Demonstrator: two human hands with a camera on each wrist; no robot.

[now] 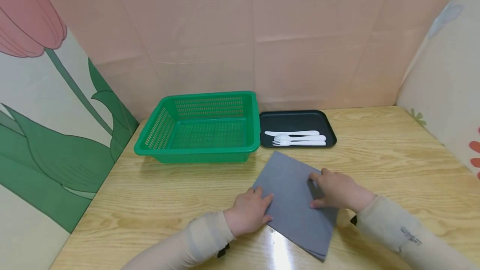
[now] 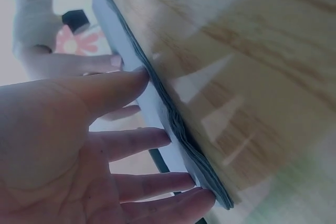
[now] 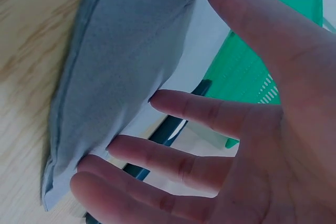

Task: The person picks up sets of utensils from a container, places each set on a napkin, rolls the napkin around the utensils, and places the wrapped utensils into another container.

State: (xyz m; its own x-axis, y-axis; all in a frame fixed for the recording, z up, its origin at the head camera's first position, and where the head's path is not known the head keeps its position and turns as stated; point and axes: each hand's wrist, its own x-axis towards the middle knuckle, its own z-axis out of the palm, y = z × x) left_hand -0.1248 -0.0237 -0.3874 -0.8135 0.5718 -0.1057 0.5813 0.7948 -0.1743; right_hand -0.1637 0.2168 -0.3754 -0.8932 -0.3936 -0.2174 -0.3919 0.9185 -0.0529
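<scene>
A flat grey folded cloth [image 1: 290,197], made of several thin layers, lies at an angle on the table. My left hand [image 1: 248,212] touches its left edge, and in the left wrist view the nearly straight fingers [image 2: 142,142] and thumb lie along the layered edge [image 2: 184,135]. On the right part of the cloth rests my right hand [image 1: 335,191], thumb and fingers spread apart. The right wrist view has its extended fingertips [image 3: 128,150] pressing on the cloth's surface [image 3: 131,56], which bulges slightly between thumb and fingers.
A green plastic basket [image 1: 206,152] stands at the back left. Beside it, a black tray [image 1: 290,120] bears a white plastic knife [image 1: 292,133], a fork [image 1: 300,143] and a spoon [image 1: 285,137]. The wooden table [image 1: 393,157] meets printed walls at the back and sides.
</scene>
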